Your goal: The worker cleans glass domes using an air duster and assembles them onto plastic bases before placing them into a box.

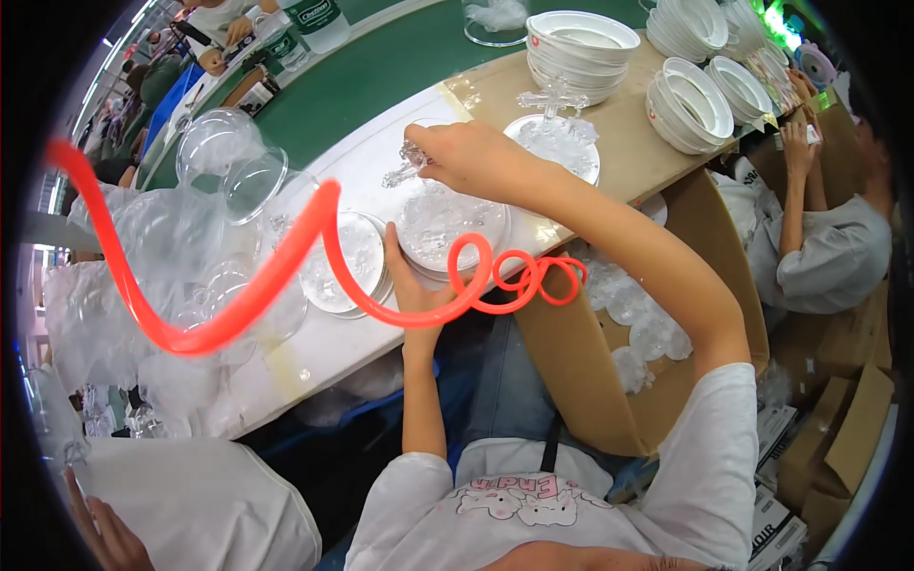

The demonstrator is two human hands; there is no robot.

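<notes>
My right hand [471, 157] pinches a small clear plastic cross-shaped piece [405, 167] just above a clear round plastic base [447, 224] on the white worktop. My left hand [409, 281] cups the near rim of that base, fingers up along its left side. Another clear round base [343, 262] lies just left of it. A finished base with an upright clear cross [554, 133] stands behind my right forearm.
A coiled orange air hose [286, 266] loops across the worktop in front of me. Clear domes [228, 152] and bagged plastic parts [114, 285] pile at left. Stacks of white bowls [581, 48] sit at the back. A green conveyor belt [381, 76] runs behind. A seated person [828, 238] is at right.
</notes>
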